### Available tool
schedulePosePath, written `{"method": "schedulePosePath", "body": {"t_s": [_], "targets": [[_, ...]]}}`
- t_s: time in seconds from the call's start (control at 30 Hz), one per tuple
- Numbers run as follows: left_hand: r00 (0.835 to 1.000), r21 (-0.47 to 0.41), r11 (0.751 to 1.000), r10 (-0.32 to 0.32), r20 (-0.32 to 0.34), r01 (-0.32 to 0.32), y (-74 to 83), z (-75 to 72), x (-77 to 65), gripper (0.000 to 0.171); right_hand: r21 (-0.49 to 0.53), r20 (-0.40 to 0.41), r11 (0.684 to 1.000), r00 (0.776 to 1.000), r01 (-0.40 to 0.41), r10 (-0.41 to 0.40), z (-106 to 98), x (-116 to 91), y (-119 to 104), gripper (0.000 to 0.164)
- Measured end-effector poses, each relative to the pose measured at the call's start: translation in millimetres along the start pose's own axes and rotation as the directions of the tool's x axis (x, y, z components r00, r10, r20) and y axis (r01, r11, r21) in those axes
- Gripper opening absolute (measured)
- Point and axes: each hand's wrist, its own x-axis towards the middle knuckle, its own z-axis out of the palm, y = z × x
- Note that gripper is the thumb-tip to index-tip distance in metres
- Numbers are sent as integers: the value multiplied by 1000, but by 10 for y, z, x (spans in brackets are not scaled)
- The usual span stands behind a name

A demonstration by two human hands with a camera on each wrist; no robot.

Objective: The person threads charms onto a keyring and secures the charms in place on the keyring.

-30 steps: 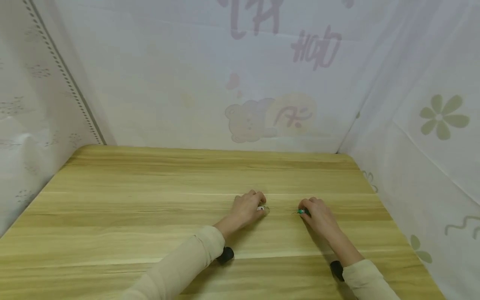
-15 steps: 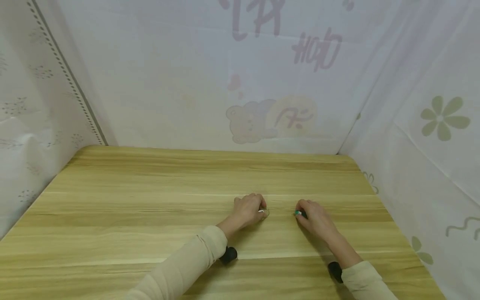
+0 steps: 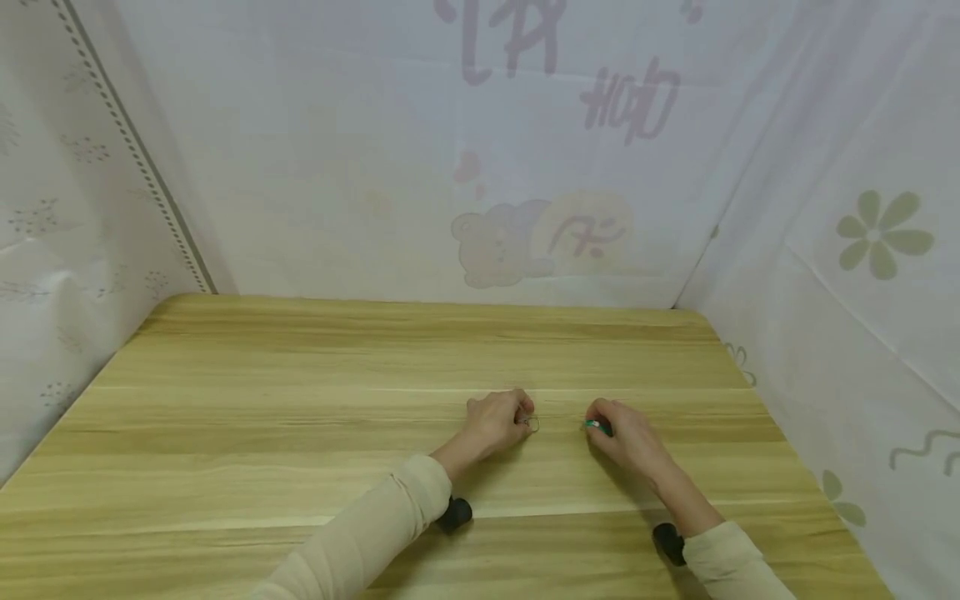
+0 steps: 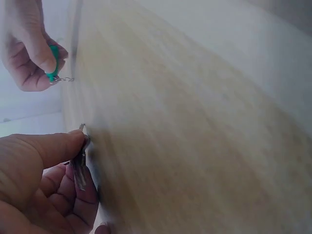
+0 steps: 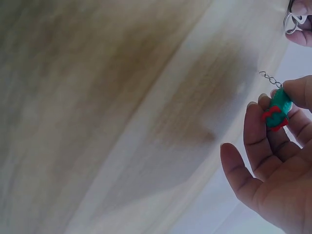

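My left hand [image 3: 489, 422] pinches metal keys [image 4: 79, 168] between thumb and fingers, over the middle of the table. A thin split ring [image 5: 291, 24] sticks out from its fingertips toward the right. To the right of it, my right hand [image 3: 632, 435] holds a small green and red keychain charm [image 5: 278, 111] between thumb and fingers. A short silver chain [image 5: 270, 78] extends from the charm's end, its tip pointing at the left hand. A gap separates the chain's free end from the ring. The fingers partly cover both the keys and the charm.
Both hands work close over a wood-grain table [image 3: 300, 375]. Printed pale curtains [image 3: 337, 167] enclose it at the back and both sides. A black wrist device [image 3: 455, 515] sits under the left wrist, another black device [image 3: 668, 544] under the right one.
My right hand has drifted slightly left with the charm, narrowing the gap between the hands. The charm has tilted in its fingers. My left hand has barely moved.
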Motion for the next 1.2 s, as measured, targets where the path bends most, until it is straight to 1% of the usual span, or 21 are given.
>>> {"method": "schedulePosePath", "body": {"t_s": [0.13, 0.2, 0.27, 0.33, 0.43, 0.53, 0.67, 0.73, 0.83, 0.93, 1.07, 1.2], "targets": [[1000, 3, 1000, -9, -7, 9, 14, 5, 9, 11, 52, 27, 998, 999, -35, 33, -18, -10, -15, 6], [1000, -9, 1000, -9, -14, 9, 23, 4, 11, 6, 75, 36, 996, 998, -53, 50, -25, -13, -17, 8], [1000, -22, 1000, -6, -22, 6, 24, -4, 8, 2, 96, 41, 994, 998, -58, 54, -26, -9, -23, 8], [999, -45, 999, 2, -33, -3, 19, -10, 2, 4, 116, 45, 991, 998, -59, 55, -23, -4, -27, 6], [998, -80, 996, 37, -55, -42, 3, -14, -18, 8, 167, 46, 985, 998, -46, 39, -16, -1, -41, 4], [994, -128, 989, 68, -84, -79, -9, -13, -45, 7, 250, 63, 967, 998, -46, 31, -14, -9, -67, 5], [990, -191, 976, 88, -112, -108, 2, -16, -88, 3, 364, 101, 929, 994, -70, 35, -25, -19, -118, 10], [986, -201, 971, 107, -131, -132, 12, -19, -109, 3, 408, 114, 909, 993, -82, 38, -31, -17, -145, 13], [976, -191, 966, 141, -166, -172, 32, -26, -135, 2, 455, 134, 886, 990, -93, 36, -33, -8, -181, 16], [967, -158, 967, 166, -196, -198, 54, -31, -155, 8, 478, 138, 874, 990, -93, 30, -28, 4, -209, 15], [955, -105, 971, 188, -230, -216, 84, -36, -178, 11, 503, 143, 858, 989, -100, 31, -20, 14, -242, 14], [943, -74, 972, 195, -269, -222, 115, -48, -197, 13, 551, 146, 827, 989, -107, 30, -17, 16, -288, 15]]}}
